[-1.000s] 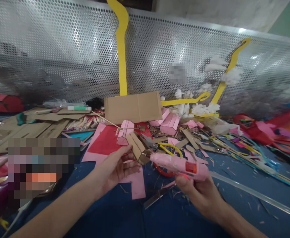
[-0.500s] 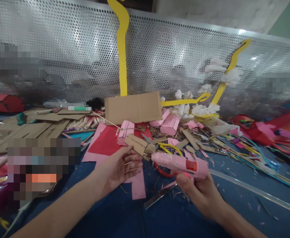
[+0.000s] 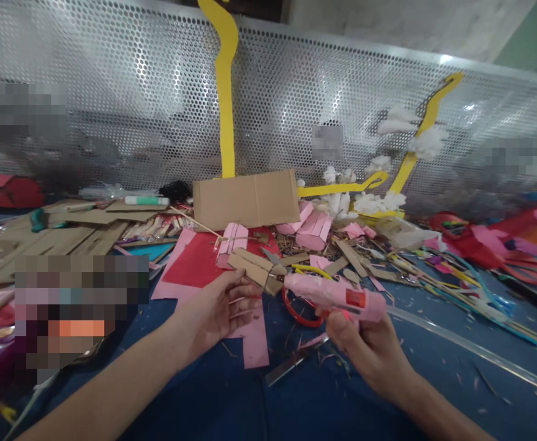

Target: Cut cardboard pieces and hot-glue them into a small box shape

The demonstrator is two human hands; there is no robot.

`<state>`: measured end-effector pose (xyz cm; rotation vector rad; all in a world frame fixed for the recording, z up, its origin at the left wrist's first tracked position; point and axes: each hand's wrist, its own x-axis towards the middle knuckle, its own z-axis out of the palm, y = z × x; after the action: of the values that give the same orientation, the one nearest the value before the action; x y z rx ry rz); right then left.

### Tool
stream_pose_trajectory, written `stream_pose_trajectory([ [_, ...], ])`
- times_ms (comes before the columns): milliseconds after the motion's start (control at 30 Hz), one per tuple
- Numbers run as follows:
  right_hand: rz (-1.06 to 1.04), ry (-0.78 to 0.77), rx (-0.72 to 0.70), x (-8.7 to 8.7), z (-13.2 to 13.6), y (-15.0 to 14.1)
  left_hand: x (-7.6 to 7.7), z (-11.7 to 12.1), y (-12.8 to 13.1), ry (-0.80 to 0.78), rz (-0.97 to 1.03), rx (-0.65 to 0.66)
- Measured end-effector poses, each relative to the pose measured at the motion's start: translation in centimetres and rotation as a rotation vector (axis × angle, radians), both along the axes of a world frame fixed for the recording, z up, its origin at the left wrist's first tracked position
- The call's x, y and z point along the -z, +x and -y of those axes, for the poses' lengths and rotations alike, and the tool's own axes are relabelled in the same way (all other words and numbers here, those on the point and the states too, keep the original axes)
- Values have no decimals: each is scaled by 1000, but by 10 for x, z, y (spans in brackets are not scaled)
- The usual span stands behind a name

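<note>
My left hand (image 3: 225, 306) pinches a small folded cardboard piece (image 3: 251, 268) between thumb and fingers. Wrapped round the handle of a pink glue gun (image 3: 332, 295) is my right hand (image 3: 371, 343). The gun's nozzle is at the right end of the cardboard piece, at or very near its edge; whether it touches I cannot tell. A long clear glue stick (image 3: 461, 344) runs out from the gun's rear to the right. Below the gun lie a red ring-shaped handle (image 3: 301, 315) and a cutter blade (image 3: 291, 362).
A cardboard box (image 3: 245, 201) with a tall yellow paper strip (image 3: 226, 104) stands against a perforated metal panel (image 3: 167, 73). Red paper (image 3: 188, 263), pink folded pieces (image 3: 314, 229), cardboard sheets (image 3: 84, 239) and scraps cover the blue surface (image 3: 195, 404). A marker (image 3: 147, 201) lies on cardboard.
The glue gun's nose has risen slightly and shifted right along the cardboard piece's end. The cardboard piece has turned a little in my left hand.
</note>
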<state>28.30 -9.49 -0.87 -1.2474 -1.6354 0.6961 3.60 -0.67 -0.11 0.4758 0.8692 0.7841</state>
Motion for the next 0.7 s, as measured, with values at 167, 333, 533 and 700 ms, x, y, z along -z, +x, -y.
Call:
stream_pose_trajectory([
  [167, 30, -36, -26, 3, 0, 2, 3, -1, -1, 11, 27, 4],
  [333, 51, -5, -16, -1, 1, 1, 4, -3, -1, 19, 26, 11],
  [533, 53, 11, -39, -9, 1, -2, 6, -3, -3, 22, 41, 25],
  [700, 127, -17, -64, -14, 2, -4, 3, -3, -2, -1, 31, -5],
])
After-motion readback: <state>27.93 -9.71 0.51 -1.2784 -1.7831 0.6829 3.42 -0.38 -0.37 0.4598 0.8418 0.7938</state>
